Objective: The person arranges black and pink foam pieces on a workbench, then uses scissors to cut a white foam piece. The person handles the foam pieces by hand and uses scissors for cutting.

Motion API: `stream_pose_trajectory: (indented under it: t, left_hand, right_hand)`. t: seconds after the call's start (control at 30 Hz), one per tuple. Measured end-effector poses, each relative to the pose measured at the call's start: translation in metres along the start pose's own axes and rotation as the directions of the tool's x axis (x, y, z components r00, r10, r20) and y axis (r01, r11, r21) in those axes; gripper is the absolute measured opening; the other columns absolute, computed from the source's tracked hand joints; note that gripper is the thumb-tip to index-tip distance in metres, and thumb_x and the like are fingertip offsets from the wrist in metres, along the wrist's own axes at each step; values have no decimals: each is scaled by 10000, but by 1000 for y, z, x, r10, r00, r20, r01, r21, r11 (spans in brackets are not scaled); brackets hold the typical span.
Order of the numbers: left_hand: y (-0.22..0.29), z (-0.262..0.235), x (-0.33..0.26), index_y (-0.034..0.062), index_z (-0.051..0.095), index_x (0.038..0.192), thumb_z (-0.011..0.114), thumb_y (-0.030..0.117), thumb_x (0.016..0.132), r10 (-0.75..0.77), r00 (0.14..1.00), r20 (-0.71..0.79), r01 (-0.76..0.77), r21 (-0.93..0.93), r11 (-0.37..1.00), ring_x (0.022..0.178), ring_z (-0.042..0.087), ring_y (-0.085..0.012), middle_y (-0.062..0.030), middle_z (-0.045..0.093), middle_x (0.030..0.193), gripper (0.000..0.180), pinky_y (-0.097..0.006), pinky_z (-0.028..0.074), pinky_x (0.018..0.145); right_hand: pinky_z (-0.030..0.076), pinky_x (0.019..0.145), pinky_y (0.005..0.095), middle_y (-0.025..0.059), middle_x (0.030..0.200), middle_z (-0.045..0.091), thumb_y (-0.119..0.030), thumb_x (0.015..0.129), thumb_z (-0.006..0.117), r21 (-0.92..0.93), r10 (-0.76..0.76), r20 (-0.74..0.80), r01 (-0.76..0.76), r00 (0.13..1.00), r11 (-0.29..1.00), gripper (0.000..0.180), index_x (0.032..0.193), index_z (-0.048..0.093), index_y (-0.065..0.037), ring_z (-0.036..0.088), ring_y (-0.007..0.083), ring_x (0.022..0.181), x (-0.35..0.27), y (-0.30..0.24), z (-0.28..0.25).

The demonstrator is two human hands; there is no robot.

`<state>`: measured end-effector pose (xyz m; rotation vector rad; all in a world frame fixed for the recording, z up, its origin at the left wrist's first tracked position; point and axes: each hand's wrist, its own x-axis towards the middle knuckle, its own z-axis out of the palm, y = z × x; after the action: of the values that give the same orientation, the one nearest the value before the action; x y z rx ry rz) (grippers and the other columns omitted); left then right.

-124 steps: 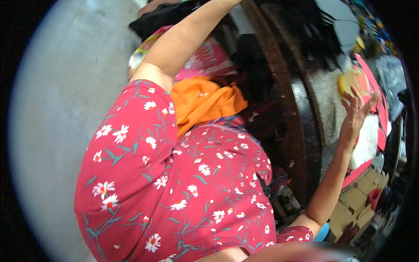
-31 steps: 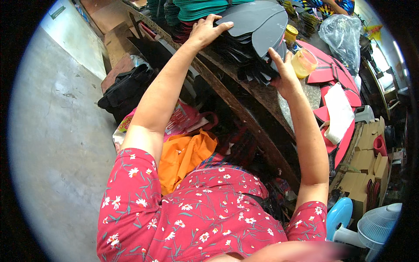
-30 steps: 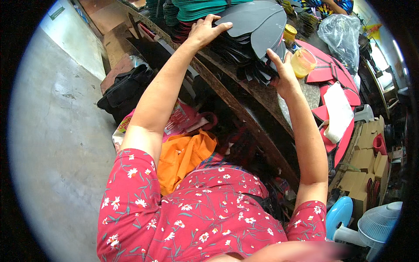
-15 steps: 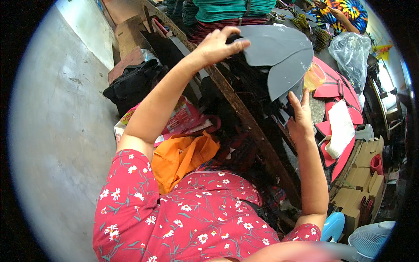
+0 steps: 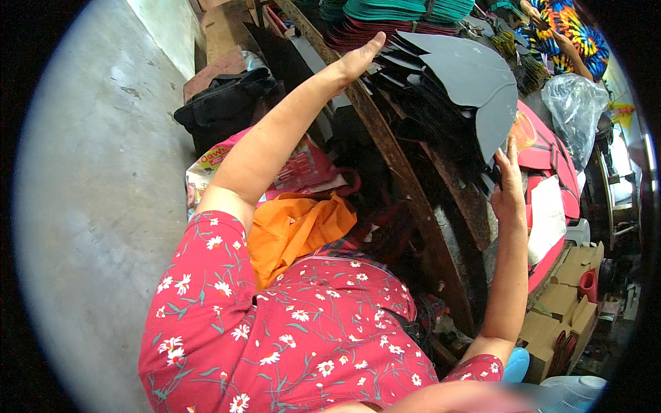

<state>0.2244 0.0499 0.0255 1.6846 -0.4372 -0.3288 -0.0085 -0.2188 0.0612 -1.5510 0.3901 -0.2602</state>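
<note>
A stack of thin, curved grey sheets, dark at their edges, lies fanned on the bench in front of me. At its far left edge is my left hand, flat with fingers stretched out, holding nothing. My right hand is upright against the stack's lower right edge, fingers extended along it; its thumb side is partly hidden. Just beyond those fingertips sits a translucent yellow-orange round object.
Bundled green sheets are stacked at the back. To the right are red padded pieces, a clear plastic bag and cardboard boxes. An orange cloth and a black bag lie left. Another person's arm shows far right.
My left hand has come off the top grey sheet and flattened beside the stack. The sheets now lie lower, with more dark edges showing. The right hand's fingers have straightened. The view has shifted.
</note>
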Motion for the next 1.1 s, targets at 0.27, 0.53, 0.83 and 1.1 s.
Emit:
stream_pose_trajectory:
  t: [0.27, 0.53, 0.83, 1.1]
  left_hand:
    - [53, -21, 13, 19, 542, 1295, 675, 448, 862, -162, 976, 149, 194, -234, 953, 1171, 518, -226, -149, 527, 1330, 624, -412, 464, 922]
    - [45, 25, 12, 64, 674, 1139, 687, 524, 833, -28, 974, 223, 43, -66, 997, 942, 646, -152, -76, 691, 1069, 553, -297, 513, 841]
    - [41, 57, -92, 25, 603, 1245, 657, 406, 915, -37, 940, 339, 125, -243, 962, 982, 647, -150, -61, 677, 1119, 507, -288, 500, 895]
    - [20, 70, -121, 113, 580, 1194, 315, 796, 889, 69, 872, 484, 112, -336, 935, 1062, 508, -224, -124, 565, 1095, 793, -375, 364, 1003]
  right_hand:
    - [389, 1003, 400, 35, 1514, 377, -619, 862, 557, 68, 129, -50, -126, 990, 990, 860, 1542, 261, -185, 443, 209, 1291, -4, -4, 6]
    - [392, 1034, 438, 146, 1457, 417, -460, 820, 686, 65, 67, -145, -58, 987, 996, 1013, 1575, 87, -148, 455, 279, 1280, -6, -25, 22]
    - [338, 1104, 397, 122, 1527, 334, -249, 808, 587, 47, -48, -119, 54, 992, 997, 877, 1569, 173, -123, 406, 282, 1346, -98, -10, -16]
    - [360, 1064, 371, 124, 1415, 460, -393, 770, 622, 84, 60, -67, -54, 996, 995, 886, 1517, 294, -48, 457, 259, 1278, -149, 0, -97]
